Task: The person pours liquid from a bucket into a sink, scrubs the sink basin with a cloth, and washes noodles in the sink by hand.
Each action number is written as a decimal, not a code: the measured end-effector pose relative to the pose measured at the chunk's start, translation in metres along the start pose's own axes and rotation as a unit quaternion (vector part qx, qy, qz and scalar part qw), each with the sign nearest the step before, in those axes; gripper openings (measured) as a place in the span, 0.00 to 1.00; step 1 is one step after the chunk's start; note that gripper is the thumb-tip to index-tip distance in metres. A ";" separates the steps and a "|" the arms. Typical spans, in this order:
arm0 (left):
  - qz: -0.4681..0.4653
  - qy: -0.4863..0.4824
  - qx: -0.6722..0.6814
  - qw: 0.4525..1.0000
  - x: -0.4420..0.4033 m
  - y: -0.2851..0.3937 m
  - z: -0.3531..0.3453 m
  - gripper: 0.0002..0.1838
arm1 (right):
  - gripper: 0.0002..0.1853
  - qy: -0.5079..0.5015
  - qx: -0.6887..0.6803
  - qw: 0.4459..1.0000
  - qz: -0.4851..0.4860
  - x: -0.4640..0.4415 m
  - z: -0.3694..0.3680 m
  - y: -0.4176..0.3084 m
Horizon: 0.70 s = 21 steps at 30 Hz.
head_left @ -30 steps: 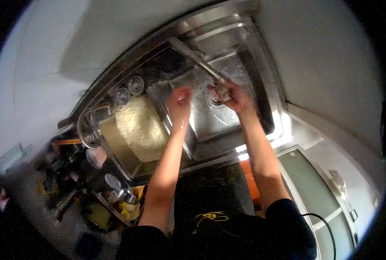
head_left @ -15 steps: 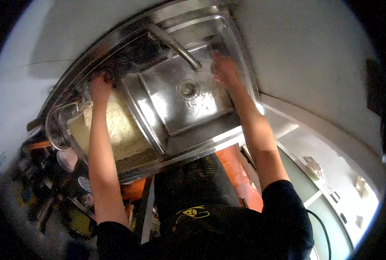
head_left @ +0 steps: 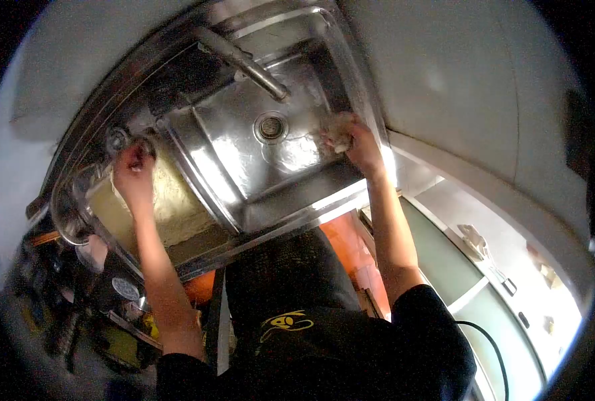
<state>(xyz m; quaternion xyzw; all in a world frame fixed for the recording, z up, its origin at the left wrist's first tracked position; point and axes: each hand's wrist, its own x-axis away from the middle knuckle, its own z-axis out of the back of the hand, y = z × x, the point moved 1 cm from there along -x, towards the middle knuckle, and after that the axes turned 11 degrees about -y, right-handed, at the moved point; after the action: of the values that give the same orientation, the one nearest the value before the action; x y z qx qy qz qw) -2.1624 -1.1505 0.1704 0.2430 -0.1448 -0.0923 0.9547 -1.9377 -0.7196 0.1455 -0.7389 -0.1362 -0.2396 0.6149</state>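
A double steel sink fills the upper middle of the head view. Over its left basin, which holds pale yellowish liquid point(head_left: 177, 194), my left hand point(head_left: 134, 179) is closed, its fingers curled in. Something small may be in it, but I cannot make it out. In the right basin point(head_left: 227, 144), my right hand point(head_left: 364, 148) grips a pale, crumpled wad point(head_left: 341, 131) like a wet cloth, close to the right wall. Blur hides the wad's exact kind. Between the hands lies the round drain point(head_left: 271, 127), and the faucet point(head_left: 254, 73) reaches over this basin.
A raised divider point(head_left: 200, 170) separates the two basins. At the sink's left end stands a clear, rounded container point(head_left: 70, 210). Dark clutter lies on the lower left, with a round pale disc point(head_left: 125, 287). A wall rises on the right, above glass-fronted panels point(head_left: 438, 247).
Both hands have come nearer to me, the right one down along the basin's right wall. The pale wad in the right hand now shows. The whole view has shifted slightly.
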 end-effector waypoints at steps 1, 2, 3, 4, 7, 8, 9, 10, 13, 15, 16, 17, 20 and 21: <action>-0.047 0.039 0.041 0.997 0.023 0.019 -0.006 0.17 | 0.18 0.004 0.027 1.000 0.002 0.009 0.005 0.004; 0.001 0.016 0.093 0.996 0.043 0.030 -0.020 0.17 | 0.18 0.009 0.054 0.998 0.004 0.019 0.010 0.008; 0.032 -0.015 0.173 0.984 0.057 0.027 -0.042 0.17 | 0.19 0.038 -0.013 0.999 -0.001 0.023 0.018 0.039; 0.019 -0.058 0.168 0.984 0.066 0.051 -0.052 0.17 | 0.20 0.066 -0.079 0.995 -0.006 0.027 0.023 0.057; 0.015 -0.153 0.240 0.959 0.084 0.056 -0.121 0.16 | 0.21 0.123 0.024 0.987 -0.101 0.054 0.020 0.060; 0.019 -0.169 0.275 0.946 0.086 0.067 -0.139 0.16 | 0.22 0.121 0.103 0.983 -0.093 0.059 0.008 0.033; 0.034 -0.191 0.251 0.949 0.090 0.049 -0.177 0.16 | 0.23 0.138 0.137 0.975 -0.105 0.061 0.005 0.037; -0.069 -0.154 0.166 0.972 0.082 0.067 -0.182 0.17 | 0.23 0.154 0.171 0.966 -0.116 0.063 0.005 0.042; -0.137 -0.157 0.065 0.976 0.061 0.089 -0.233 0.14 | 0.23 0.147 0.170 0.967 -0.121 0.067 0.001 0.030; -0.175 -0.146 0.040 0.973 0.044 0.098 -0.267 0.14 | 0.22 0.156 0.111 0.977 -0.098 0.077 0.005 0.039; -0.180 -0.141 0.025 0.973 0.036 0.096 -0.287 0.14 | 0.19 0.164 0.089 0.976 -0.113 0.082 -0.002 0.019; -0.184 -0.136 0.009 0.973 0.032 0.092 -0.308 0.14 | 0.18 0.171 0.095 0.975 -0.107 0.089 -0.001 0.023; -0.291 -0.091 -0.092 0.948 0.017 0.044 -0.393 0.16 | 0.13 0.199 0.096 0.970 -0.098 0.102 -0.002 0.018; -0.293 -0.101 -0.110 0.944 0.019 0.043 -0.397 0.17 | 0.10 0.213 0.123 0.964 -0.102 0.107 0.002 0.018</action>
<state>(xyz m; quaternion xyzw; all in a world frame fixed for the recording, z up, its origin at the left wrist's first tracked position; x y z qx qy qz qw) -2.0124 -0.9443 -0.1381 0.1578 -0.1514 -0.4076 0.8866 -1.8381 -0.7316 0.1861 -0.5717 -0.1057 -0.4341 0.6881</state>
